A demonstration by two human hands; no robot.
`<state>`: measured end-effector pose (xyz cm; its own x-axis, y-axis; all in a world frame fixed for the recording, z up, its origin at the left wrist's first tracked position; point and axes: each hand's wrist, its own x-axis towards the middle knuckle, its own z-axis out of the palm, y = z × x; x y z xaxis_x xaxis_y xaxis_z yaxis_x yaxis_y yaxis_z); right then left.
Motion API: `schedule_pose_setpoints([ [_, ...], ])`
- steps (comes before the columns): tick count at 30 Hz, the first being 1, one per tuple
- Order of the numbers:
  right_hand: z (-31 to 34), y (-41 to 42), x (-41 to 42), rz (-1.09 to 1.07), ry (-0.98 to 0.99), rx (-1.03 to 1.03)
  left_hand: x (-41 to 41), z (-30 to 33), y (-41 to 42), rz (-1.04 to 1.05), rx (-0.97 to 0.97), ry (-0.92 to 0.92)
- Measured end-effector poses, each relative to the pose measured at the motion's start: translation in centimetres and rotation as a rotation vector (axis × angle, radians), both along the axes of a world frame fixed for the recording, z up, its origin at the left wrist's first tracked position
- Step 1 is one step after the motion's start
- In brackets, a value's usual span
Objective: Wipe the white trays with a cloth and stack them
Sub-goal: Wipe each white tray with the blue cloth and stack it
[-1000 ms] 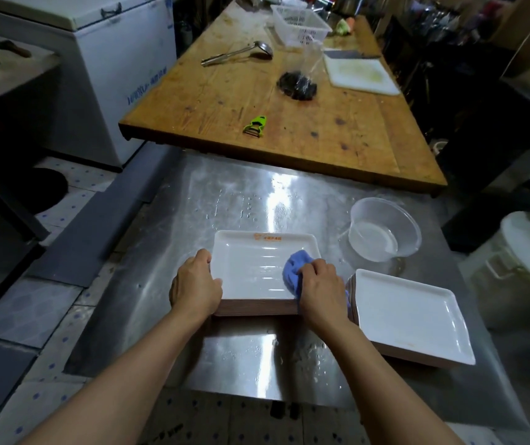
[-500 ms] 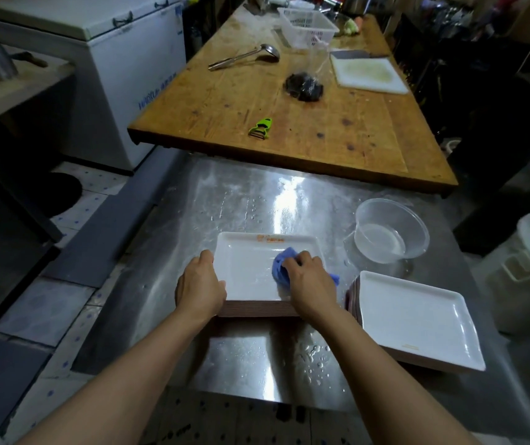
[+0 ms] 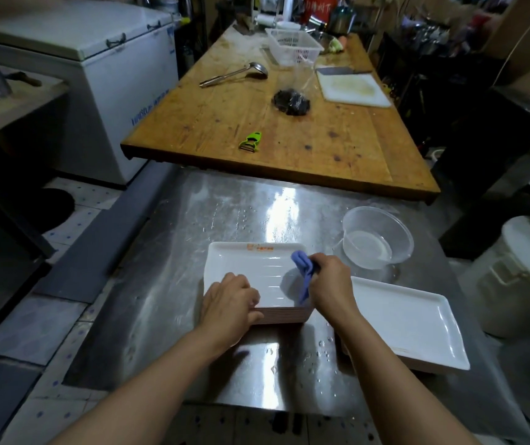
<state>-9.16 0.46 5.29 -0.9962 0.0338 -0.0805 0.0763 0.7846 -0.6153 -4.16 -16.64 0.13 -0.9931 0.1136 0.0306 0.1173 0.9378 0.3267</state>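
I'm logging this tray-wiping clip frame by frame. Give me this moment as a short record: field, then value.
surface: wet steel table
left hand: holds the near left corner of the top tray of a stack
right hand: grips the blue cloth over that tray's right side
second stack: to the right, untouched
clear bowl: behind it, holds some water
stage: wiping
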Motion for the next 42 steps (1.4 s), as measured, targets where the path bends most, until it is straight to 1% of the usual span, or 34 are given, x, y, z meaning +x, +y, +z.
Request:
schedule_pose_setpoints([
  [3, 0.3, 0.3, -0.2, -0.076, 0.054, -0.088, 0.1, -0.2, 0.3, -0.010, 0.007, 0.101],
  [7, 0.4, 1.3, 0.3, -0.114, 0.086, -0.113, 0.2, 0.1, -0.1, -0.033, 0.019, 0.111],
  [11, 0.8, 2.3, 0.9, -0.176, 0.104, -0.182, 0.6, 1.8, -0.2, -0.077, 0.069, 0.159],
  [17, 2.2, 3.0, 1.2, -0.318, 0.170, -0.330, -1.2, 5.0, 0.1, -0.013, 0.099, 0.321],
  [19, 2.8, 3.2, 1.3, -0.333, 0.184, -0.366, -2.3, 6.4, 0.2, 0.037, 0.082, 0.311],
  [21, 3.4, 3.4, 1.5, -0.327, 0.207, -0.398, -3.1, 7.6, 0.1, 0.135, 0.108, 0.279],
  [23, 4.3, 3.3, 1.7, -0.321, 0.258, -0.403, -3.3, 8.5, 0.1, 0.197, 0.238, 0.266],
  [26, 6.3, 2.6, 1.8, -0.320, 0.369, -0.375, -2.9, 10.0, 0.1, 0.236, 0.556, 0.233],
  [30, 10.1, 0.8, 1.6, -0.198, 0.525, -0.474, -1.9, 11.6, 0.0, 0.297, 0.888, 0.124],
  [32, 11.7, -0.5, 1.5, -0.123, 0.602, -0.445, -1.2, 12.1, 0.2, 0.294, 1.059, 0.072],
  [34, 12.8, -1.9, 1.5, -0.042, 0.673, -0.366, -0.5, 12.5, 0.5, 0.274, 1.141, 0.055],
  [37, 13.4, -3.7, 1.8, 0.052, 0.772, -0.226, 0.2, 13.1, 0.8, 0.244, 1.176, 0.069],
  [39, 13.4, -4.5, 1.9, 0.105, 0.800, -0.137, 0.6, 13.3, 1.1, 0.220, 1.171, 0.091],
  [42, 13.0, -4.8, 1.8, 0.149, 0.822, 0.066, 1.1, 13.4, 1.6, 0.222, 1.195, 0.103],
])
